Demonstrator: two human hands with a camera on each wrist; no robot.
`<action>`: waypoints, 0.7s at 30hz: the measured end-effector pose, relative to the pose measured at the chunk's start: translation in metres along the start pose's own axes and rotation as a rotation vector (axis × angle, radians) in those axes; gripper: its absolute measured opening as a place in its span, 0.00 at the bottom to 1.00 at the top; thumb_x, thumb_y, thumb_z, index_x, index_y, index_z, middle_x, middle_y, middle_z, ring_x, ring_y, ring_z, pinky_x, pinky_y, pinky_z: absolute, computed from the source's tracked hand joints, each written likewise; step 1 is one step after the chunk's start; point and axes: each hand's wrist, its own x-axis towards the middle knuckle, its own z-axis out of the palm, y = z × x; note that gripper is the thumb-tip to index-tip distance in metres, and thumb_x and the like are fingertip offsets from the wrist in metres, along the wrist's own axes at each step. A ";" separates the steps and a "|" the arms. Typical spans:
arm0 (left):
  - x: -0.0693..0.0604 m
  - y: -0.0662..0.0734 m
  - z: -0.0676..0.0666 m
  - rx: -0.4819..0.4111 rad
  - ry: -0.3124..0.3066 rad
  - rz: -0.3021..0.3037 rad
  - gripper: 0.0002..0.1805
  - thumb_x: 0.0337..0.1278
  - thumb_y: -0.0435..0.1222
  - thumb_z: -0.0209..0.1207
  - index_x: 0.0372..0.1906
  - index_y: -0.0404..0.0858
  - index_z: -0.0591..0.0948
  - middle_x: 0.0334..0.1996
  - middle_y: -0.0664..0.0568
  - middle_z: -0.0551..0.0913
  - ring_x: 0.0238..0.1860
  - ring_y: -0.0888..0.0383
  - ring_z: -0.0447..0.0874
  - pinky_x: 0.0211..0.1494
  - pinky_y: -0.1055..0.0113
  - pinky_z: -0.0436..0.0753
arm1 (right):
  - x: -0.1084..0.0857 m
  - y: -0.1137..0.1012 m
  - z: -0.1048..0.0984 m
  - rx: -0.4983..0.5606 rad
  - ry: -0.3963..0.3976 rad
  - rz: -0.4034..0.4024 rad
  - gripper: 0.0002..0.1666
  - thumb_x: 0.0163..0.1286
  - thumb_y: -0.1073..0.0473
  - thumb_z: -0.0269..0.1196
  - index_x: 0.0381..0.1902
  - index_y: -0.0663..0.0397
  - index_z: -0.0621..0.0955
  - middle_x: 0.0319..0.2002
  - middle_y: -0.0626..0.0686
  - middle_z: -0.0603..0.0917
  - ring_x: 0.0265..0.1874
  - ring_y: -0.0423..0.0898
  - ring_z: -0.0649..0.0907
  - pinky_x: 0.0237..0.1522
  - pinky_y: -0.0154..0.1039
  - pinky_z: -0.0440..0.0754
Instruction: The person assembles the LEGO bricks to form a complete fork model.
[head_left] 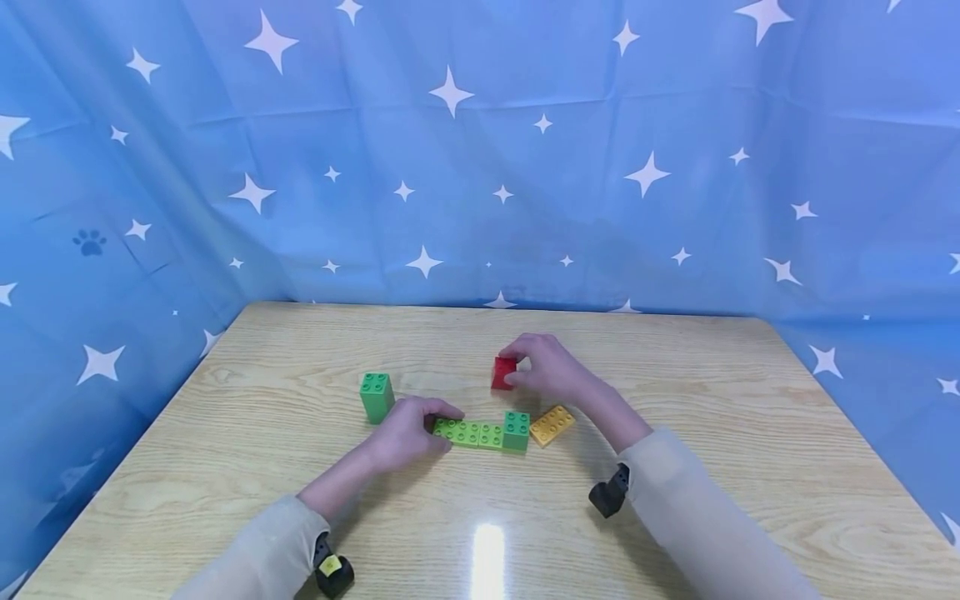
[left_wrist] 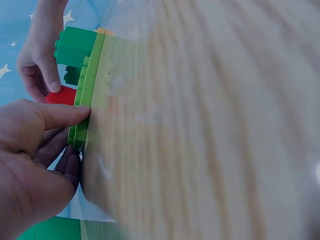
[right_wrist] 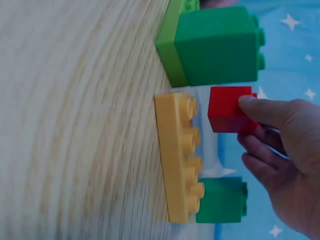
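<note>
My left hand (head_left: 405, 433) (left_wrist: 35, 150) grips the left end of a row of flat light green bricks (head_left: 465, 432) (left_wrist: 89, 85), thumb on one side and fingers on the other. On the row's right end stands a dark green block (head_left: 516, 432) (left_wrist: 77, 46) (right_wrist: 215, 47). Behind the row, my right hand (head_left: 551, 367) (right_wrist: 290, 140) pinches a red block (head_left: 503, 373) (left_wrist: 62, 96) (right_wrist: 227, 110) between thumb and fingers. Whether the red block touches the table cannot be told.
A yellow flat brick (head_left: 552, 425) (right_wrist: 172, 155) lies just right of the row. A tall green block (head_left: 377, 397) (left_wrist: 55, 229) stands behind my left hand. Another green block (right_wrist: 220, 200) shows beyond the yellow brick in the right wrist view. A blue starred cloth (head_left: 450, 167) hangs behind the table.
</note>
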 end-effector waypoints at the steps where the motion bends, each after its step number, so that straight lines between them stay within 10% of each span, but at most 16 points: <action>1: 0.000 0.000 0.000 -0.001 0.000 -0.003 0.23 0.46 0.22 0.70 0.52 0.35 0.87 0.49 0.48 0.88 0.54 0.49 0.83 0.59 0.52 0.80 | -0.002 -0.002 0.000 0.015 0.007 0.001 0.22 0.66 0.63 0.72 0.57 0.60 0.85 0.47 0.53 0.86 0.50 0.53 0.83 0.56 0.49 0.81; 21: 0.002 -0.002 0.000 -0.018 -0.014 -0.013 0.21 0.49 0.22 0.70 0.52 0.36 0.87 0.48 0.50 0.88 0.51 0.53 0.81 0.56 0.55 0.81 | -0.054 -0.040 0.020 0.227 0.029 -0.060 0.20 0.62 0.63 0.75 0.53 0.56 0.86 0.45 0.47 0.86 0.46 0.49 0.84 0.46 0.38 0.85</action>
